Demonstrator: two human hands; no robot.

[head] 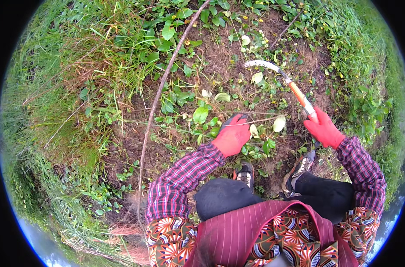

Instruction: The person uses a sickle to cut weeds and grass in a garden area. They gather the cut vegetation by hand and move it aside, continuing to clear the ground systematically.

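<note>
My right hand [322, 128], in a red glove, grips the orange-and-white handle of a sickle [300, 94]. Its curved blade [263, 64] points up and to the left, over low weeds and bare soil. To the left, my left hand [231, 135] wears a red glove with a dark palm side. Its fingers curl around thin plant stems [264, 119], which stick out to the right with a pale leaf [279, 123] near their end. The fingertips are partly hidden by the hand itself. Green leaves [200, 115] stand just beyond this hand.
A long bare branch [162, 81] slants past my left side. Tall grass [99, 76] grows thickly at left, leafy plants [367, 113] at right. My shoes [245, 175] rest on the soil below my hands. A thin stick [286, 29] lies farther ahead.
</note>
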